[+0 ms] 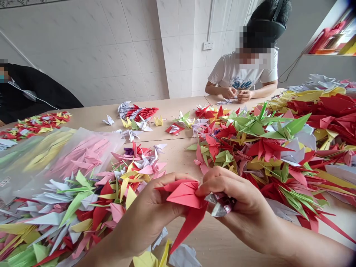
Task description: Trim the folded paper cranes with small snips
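Note:
A folded red paper crane [187,202] is pinched between both my hands, low in the middle of the view. My left hand [148,215] grips its left side with thumb and curled fingers. My right hand [239,202] pinches its right edge, and a small shiny silver wrapper-like piece [219,205] is tucked under its fingers. The crane's long red point hangs down toward the wooden table [178,155].
Heaps of paper cranes in many colours lie at left [78,207] and right [278,152]. Clear plastic bags of cranes [55,155] sit at left. A person in a white shirt [244,74] folds paper across the table; another in black [30,92] sits far left.

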Demonstrator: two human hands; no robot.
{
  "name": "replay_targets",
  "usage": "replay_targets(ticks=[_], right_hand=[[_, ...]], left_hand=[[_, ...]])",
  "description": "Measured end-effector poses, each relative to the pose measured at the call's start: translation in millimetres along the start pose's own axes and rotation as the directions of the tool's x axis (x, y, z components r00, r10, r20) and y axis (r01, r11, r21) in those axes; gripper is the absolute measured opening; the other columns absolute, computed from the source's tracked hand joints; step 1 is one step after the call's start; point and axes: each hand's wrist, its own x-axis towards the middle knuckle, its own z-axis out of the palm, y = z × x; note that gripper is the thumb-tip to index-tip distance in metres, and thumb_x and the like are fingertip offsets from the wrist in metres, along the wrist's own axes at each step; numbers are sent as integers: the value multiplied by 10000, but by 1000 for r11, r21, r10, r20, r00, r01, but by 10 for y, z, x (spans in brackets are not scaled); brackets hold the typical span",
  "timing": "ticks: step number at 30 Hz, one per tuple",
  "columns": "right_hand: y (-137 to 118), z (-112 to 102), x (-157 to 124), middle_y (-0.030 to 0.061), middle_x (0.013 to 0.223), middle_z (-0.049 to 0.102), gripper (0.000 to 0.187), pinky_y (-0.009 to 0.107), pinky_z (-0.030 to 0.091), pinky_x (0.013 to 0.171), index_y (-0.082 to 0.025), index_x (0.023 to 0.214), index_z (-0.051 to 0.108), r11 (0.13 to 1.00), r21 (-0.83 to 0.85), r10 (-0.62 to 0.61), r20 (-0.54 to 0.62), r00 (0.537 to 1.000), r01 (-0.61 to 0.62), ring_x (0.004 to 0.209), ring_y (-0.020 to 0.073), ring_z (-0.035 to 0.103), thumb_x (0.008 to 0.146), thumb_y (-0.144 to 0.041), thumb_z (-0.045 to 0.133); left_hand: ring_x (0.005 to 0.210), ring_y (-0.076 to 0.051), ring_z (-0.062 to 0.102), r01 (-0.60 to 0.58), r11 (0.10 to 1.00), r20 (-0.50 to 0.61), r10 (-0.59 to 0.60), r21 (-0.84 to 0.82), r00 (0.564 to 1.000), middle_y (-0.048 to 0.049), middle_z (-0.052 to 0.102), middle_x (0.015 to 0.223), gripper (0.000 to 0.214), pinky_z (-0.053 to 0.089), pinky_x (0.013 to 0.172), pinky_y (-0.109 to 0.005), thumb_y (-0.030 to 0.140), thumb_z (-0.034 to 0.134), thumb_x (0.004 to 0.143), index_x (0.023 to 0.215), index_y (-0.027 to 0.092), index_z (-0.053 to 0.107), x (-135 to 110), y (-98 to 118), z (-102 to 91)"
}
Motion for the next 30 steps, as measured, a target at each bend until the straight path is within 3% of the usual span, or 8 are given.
replay_targets(ticks=[2, 5, 9, 12, 14, 18, 22, 30], right_hand=[[-7, -9, 28, 21, 803, 634, 156, 243, 475, 645, -209, 929, 649, 1000, 21, 11, -22, 1000, -11, 719, 140, 599, 879, -66, 612], [-17, -8, 61, 6, 755, 625, 93, 233, 448, 588, -208, 828, 622, 955, 225, 216, -82, 973, -193, 647, 128, 547, 903, -212, 679], [6, -6, 85, -40, 654, 510, 300, 217, 358, 507, -208, 787, 618, 683, 610, 505, 1, 863, -401, 545, 95, 393, 823, -453, 787], [16, -9, 108, -89, 561, 372, 379, 209, 196, 435, -199, 709, 550, 504, 743, 551, 116, 826, -440, 465, 59, 197, 788, -458, 815], [3, -7, 123, -104, 527, 322, 435, 217, 142, 428, -196, 653, 484, 452, 766, 554, 161, 817, -457, 451, 50, 141, 786, -449, 812], [-14, 16, 111, -105, 531, 321, 443, 225, 124, 424, -197, 661, 482, 425, 755, 546, 226, 806, -500, 452, 51, 153, 762, -457, 826], [39, 48, 52, -89, 592, 365, 385, 227, 145, 446, -187, 751, 542, 442, 704, 528, 296, 796, -555, 497, 63, 204, 803, -471, 797], [2, 59, 49, -7, 769, 627, 328, 258, 425, 660, -189, 837, 607, 620, 563, 537, 202, 819, -546, 699, 127, 524, 822, -461, 789]], left_hand=[[897, -105, 701, 20, 998, -4, -20, -58, 1000, 10, 778, 946, 219, 556, 810, -133, 246, 770, 872, 1072, 328, 807, -4, -4, -12], [874, -128, 734, 65, 977, 30, -60, -205, 998, -24, 799, 973, 229, 595, 808, -175, 236, 735, 899, 1118, 262, 796, -5, -2, -33], [917, -161, 743, 55, 944, 7, -56, -325, 998, -40, 804, 1064, 224, 618, 813, -214, 224, 668, 909, 1080, 209, 811, -2, 19, -41], [902, -165, 743, 40, 944, -46, -59, -329, 997, -5, 798, 1078, 212, 613, 808, -223, 264, 706, 879, 1060, 262, 815, -1, 17, -18], [835, -168, 742, -9, 965, -91, -15, -263, 996, -7, 804, 1039, 234, 610, 766, -229, 327, 775, 844, 1070, 277, 803, 1, -6, 2], [791, -183, 727, -107, 994, -134, 102, -35, 986, -19, 797, 963, 315, 587, 758, -255, 352, 837, 790, 1091, 285, 772, 9, -60, 27], [883, -190, 702, -95, 985, -133, 114, 144, 985, -27, 778, 991, 166, 547, 786, -248, 296, 792, 846, 1006, 259, 770, 22, -83, 17], [805, -144, 680, -98, 961, -183, 148, 257, 972, -14, 749, 902, 116, 562, 764, -230, 324, 740, 895, 952, 223, 745, 11, -118, -5]])
